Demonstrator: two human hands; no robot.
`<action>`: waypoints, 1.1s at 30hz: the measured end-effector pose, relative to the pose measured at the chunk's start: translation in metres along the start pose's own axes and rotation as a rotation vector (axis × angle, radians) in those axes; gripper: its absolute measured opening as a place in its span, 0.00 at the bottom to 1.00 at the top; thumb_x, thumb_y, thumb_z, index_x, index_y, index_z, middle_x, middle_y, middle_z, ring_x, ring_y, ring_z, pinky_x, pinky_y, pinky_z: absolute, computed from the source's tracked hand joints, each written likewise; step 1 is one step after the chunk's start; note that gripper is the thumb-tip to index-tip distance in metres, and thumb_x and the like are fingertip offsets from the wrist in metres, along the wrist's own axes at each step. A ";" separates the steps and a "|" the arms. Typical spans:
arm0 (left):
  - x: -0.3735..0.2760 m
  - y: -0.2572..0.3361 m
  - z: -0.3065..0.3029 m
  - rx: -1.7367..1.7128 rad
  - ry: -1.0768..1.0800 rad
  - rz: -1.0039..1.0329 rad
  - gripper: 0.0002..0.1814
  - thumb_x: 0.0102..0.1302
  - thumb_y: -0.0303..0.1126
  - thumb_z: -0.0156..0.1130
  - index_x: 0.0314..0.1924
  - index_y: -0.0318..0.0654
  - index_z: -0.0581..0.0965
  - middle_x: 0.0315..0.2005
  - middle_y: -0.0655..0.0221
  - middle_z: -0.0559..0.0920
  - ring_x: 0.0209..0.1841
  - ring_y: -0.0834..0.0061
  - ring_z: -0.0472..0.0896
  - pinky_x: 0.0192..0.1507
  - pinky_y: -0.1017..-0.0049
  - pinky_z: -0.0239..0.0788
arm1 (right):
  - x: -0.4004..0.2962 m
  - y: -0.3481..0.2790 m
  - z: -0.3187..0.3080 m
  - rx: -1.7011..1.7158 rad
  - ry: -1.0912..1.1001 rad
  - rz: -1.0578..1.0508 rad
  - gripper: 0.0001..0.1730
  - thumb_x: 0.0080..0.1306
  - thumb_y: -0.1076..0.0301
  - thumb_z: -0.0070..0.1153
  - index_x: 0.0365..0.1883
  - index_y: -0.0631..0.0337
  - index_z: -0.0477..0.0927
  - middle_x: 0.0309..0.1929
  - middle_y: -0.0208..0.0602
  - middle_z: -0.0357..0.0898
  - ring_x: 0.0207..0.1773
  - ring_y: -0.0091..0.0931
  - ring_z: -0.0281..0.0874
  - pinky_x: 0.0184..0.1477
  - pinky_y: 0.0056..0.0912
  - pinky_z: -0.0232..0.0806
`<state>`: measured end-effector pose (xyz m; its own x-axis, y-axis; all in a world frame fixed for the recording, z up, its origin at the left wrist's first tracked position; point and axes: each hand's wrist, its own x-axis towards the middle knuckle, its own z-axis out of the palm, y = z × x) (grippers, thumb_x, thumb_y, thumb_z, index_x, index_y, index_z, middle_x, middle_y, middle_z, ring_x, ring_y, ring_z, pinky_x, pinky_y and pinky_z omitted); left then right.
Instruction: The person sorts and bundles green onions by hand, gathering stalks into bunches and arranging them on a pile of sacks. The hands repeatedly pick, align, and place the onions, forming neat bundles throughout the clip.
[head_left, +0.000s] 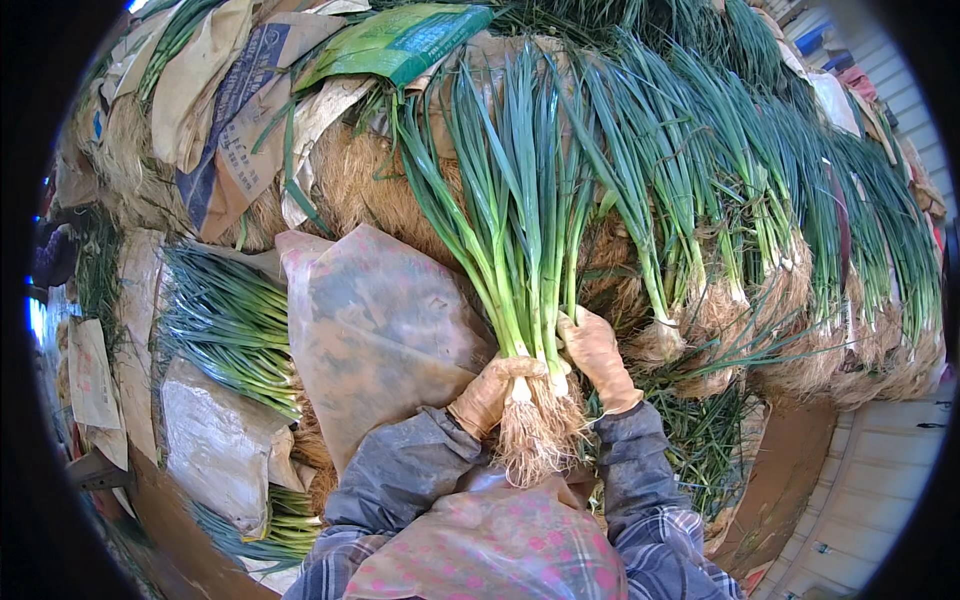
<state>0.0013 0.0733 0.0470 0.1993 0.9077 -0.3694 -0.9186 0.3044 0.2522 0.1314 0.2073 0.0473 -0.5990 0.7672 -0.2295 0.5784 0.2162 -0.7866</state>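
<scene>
I hold a loose bunch of green onions (525, 247) upright before me, leaves fanned away and pale roots (529, 442) hanging toward my lap. My left hand (491, 390), in a tan glove, wraps around the white stem bases. On the bunch's right side, my right hand (600, 356), gloved alike, grips a stem; its fingertips are partly hidden behind the stems. Below the roots, a translucent plastic apron with pink dots (495, 540) covers my lap. A similar plastic sheet (375, 337) spreads just left of my left hand.
A long heap of green onions (675, 172) with shaggy roots runs across the far side and right. Paper sacks (255, 112) and a green printed bag (394, 45) cover its left part. More stacked onions (232, 322) lie left beside a whitish sack (214, 435). Leaf scraps (709, 442) lie right.
</scene>
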 end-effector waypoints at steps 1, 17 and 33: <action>0.002 -0.003 -0.001 -0.039 -0.009 0.030 0.26 0.60 0.35 0.60 0.55 0.26 0.75 0.42 0.57 0.84 0.42 0.67 0.84 0.50 0.69 0.77 | -0.006 0.002 0.001 0.526 -0.129 0.192 0.18 0.77 0.57 0.49 0.50 0.62 0.82 0.32 0.29 0.82 0.28 0.20 0.73 0.29 0.23 0.65; 0.008 -0.008 -0.005 -0.061 -0.016 0.090 0.31 0.58 0.34 0.62 0.62 0.30 0.70 0.46 0.53 0.82 0.45 0.61 0.84 0.50 0.64 0.78 | -0.076 0.018 -0.032 0.355 0.207 0.258 0.32 0.72 0.50 0.57 0.68 0.57 0.70 0.59 0.46 0.77 0.48 0.26 0.79 0.47 0.29 0.75; 0.003 0.006 0.017 -0.156 -0.141 -0.052 0.41 0.55 0.36 0.60 0.69 0.30 0.63 0.57 0.49 0.77 0.54 0.58 0.80 0.61 0.62 0.71 | -0.042 -0.001 -0.041 -0.534 -0.240 -0.438 0.12 0.66 0.54 0.58 0.39 0.50 0.84 0.31 0.39 0.82 0.34 0.42 0.81 0.34 0.42 0.71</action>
<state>0.0023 0.0822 0.0626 0.2834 0.9268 -0.2463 -0.9454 0.3131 0.0904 0.1785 0.2000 0.0813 -0.9068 0.4026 -0.1254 0.4124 0.7848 -0.4627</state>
